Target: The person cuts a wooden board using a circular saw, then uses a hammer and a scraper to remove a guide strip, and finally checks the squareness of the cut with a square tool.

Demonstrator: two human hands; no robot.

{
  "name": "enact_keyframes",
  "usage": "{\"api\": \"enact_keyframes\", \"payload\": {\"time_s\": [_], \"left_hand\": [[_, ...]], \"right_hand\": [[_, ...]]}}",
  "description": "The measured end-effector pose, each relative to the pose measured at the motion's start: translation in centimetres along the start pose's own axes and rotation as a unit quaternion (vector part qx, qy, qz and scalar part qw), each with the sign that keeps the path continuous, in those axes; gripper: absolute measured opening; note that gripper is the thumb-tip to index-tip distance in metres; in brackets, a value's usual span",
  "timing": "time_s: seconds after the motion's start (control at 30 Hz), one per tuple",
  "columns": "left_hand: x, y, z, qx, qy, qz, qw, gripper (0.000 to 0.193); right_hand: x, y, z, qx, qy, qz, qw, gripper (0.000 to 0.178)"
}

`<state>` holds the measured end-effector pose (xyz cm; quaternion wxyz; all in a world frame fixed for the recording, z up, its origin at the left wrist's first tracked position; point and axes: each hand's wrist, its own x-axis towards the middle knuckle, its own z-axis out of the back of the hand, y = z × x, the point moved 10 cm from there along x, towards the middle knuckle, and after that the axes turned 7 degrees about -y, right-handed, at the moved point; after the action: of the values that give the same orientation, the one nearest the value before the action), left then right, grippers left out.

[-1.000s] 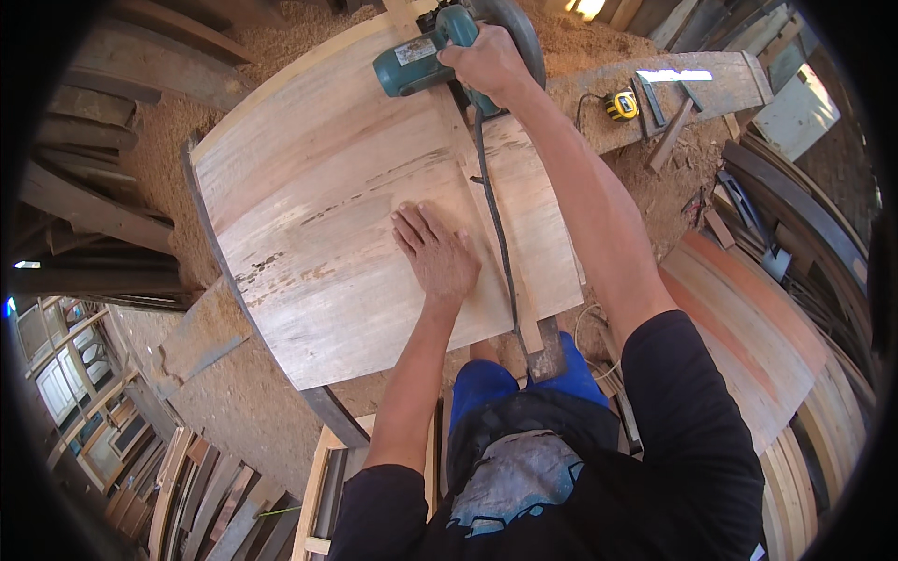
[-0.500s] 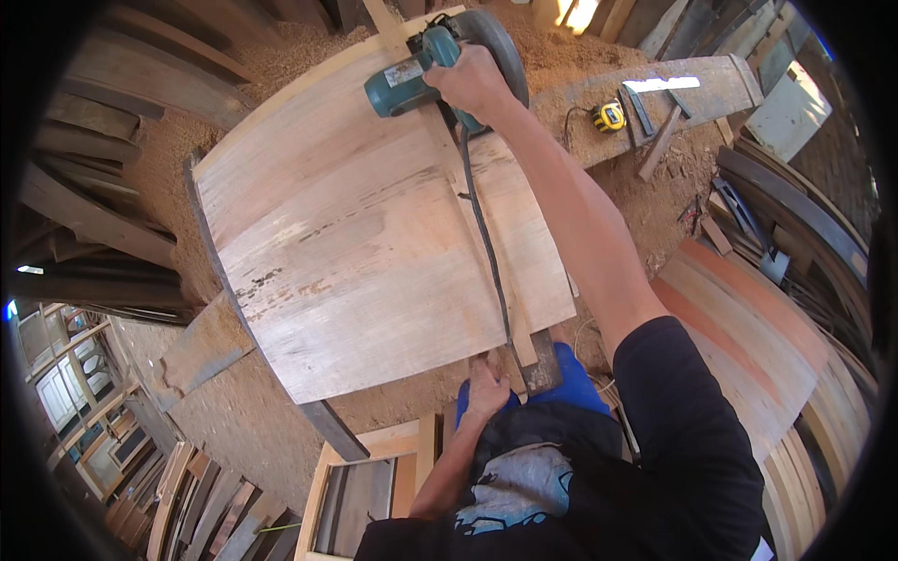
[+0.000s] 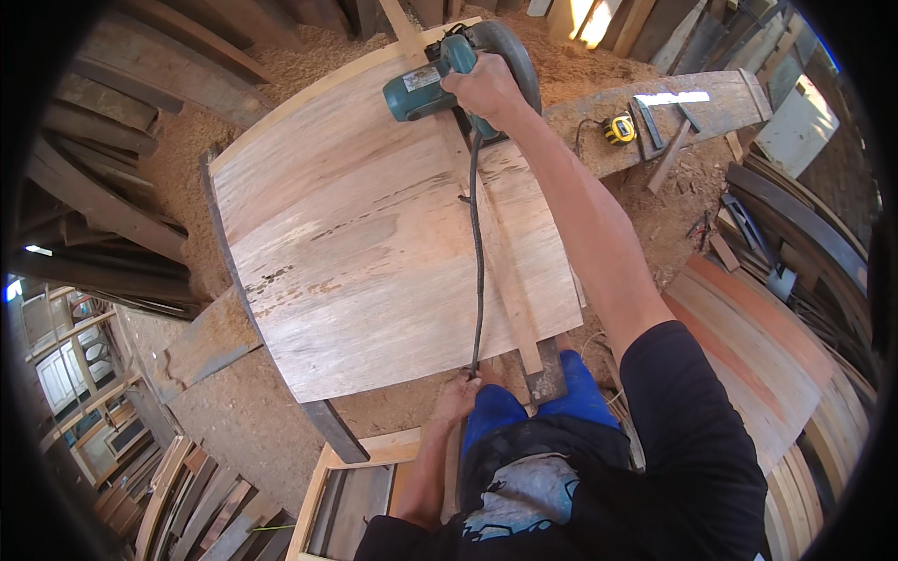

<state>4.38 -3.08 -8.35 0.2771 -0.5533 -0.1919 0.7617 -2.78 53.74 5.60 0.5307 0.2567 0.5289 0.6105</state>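
Note:
A teal circular saw point(image 3: 412, 93) sits at the far end of a wide pale wooden panel point(image 3: 365, 252). My right hand point(image 3: 486, 91) is closed round its handle, arm stretched out. A long narrow wooden strip point(image 3: 508, 280) lies on the panel, running from the saw to the near edge. The saw's black cord point(image 3: 480, 252) trails over the panel toward me. At the near edge, my left hand point(image 3: 456, 396) is closed on this cord, just off the panel. The saw's blade and the cut, if any, are hidden.
On a plank point(image 3: 720, 89) at the far right lie a yellow tape measure point(image 3: 619, 130) and a square point(image 3: 648, 123). Another reddish panel point(image 3: 748, 346) leans at my right. A wooden frame point(image 3: 374, 452) stands near left. Stacked boards point(image 3: 122, 201) and sawdust surround the panel.
My left hand has shifted left along the near edge, and the cord's near end has swung left with it. My right hand stays on the saw. The whole view has shifted slightly.

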Motion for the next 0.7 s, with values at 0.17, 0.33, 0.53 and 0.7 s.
{"api": "enact_keyframes", "payload": {"time_s": [0.17, 0.33, 0.53, 0.7], "left_hand": [[-0.6, 0.4, -1.2, 0.096, -0.065, 0.003, 0.993, 0.02], [-4.1, -4.6, 0.3, -0.046, -0.037, -0.034, 0.998, 0.017], [-6.0, -11.8, 12.3, 0.068, 0.016, -0.086, 0.994, 0.028], [1.2, -12.5, 25.4, 0.318, -0.205, 0.013, 0.926, 0.029]], "right_hand": [[-0.5, 1.6, -0.4, 0.029, -0.033, 0.043, 0.998, 0.018], [0.7, -0.8, 1.1, 0.031, -0.031, 0.017, 0.999, 0.04], [-0.2, 0.4, -0.2, 0.021, -0.031, 0.029, 0.999, 0.037], [-0.9, 2.2, 1.5, 0.014, -0.044, 0.06, 0.997, 0.033]]}}
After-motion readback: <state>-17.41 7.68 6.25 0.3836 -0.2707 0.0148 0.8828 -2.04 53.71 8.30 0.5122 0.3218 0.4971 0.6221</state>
